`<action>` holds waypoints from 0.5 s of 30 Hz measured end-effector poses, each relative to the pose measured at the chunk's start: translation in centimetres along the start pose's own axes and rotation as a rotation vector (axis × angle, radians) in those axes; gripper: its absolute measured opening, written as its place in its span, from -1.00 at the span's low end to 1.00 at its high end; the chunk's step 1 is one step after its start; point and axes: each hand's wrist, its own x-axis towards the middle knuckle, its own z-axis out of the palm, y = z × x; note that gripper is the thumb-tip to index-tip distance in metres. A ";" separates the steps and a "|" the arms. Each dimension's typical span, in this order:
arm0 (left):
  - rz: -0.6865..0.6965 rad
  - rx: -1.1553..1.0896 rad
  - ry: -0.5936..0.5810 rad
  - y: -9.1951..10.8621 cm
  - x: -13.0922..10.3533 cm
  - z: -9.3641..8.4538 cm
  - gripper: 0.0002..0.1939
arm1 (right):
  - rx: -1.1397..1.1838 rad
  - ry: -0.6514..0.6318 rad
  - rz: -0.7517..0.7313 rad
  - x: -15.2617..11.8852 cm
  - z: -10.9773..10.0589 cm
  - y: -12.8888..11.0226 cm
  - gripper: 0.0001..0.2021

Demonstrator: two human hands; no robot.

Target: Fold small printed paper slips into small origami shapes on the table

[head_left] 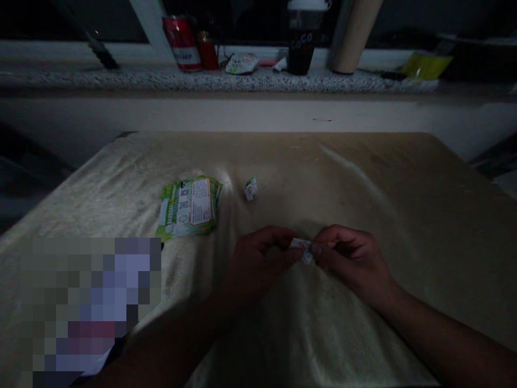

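Note:
Between my two hands is a small folded piece of printed white paper point(302, 250), held just above the cloth-covered table. My left hand point(264, 256) pinches its left side between thumb and fingers. On the right side, the thumb and fingers of my right hand point(351, 256) are closed on it. Beyond my hands lies a small folded paper piece point(251, 189) with green and white print. A stack of green printed leaflets point(188, 207) rests to the left of it.
A pixelated object point(105, 302) covers the lower left. On the stone sill point(141, 81) stand a red can point(182, 44), a red bottle point(208, 51), a dark cup point(302, 40) and a cardboard tube point(355, 37). Crumpled paper point(241, 63) and a yellow packet point(426, 66) lie there too.

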 end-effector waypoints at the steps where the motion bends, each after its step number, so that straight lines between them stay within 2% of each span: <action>1: -0.010 -0.013 0.002 -0.1 0.1 0.0 -0.86 | 0.008 0.001 0.010 0.0 0.0 0.0 -0.82; 6: -0.024 -0.031 0.006 -0.2 0.2 -0.1 -0.89 | 0.009 -0.017 0.032 0.1 0.0 0.4 -0.80; 11: -0.069 -0.126 0.007 -0.3 0.4 -0.1 -0.79 | 0.017 -0.017 0.062 0.1 -0.2 0.6 -0.77; 15: -0.051 -0.140 0.016 -0.4 0.5 -0.2 -0.77 | 0.052 0.001 0.077 0.2 -0.7 0.9 -0.76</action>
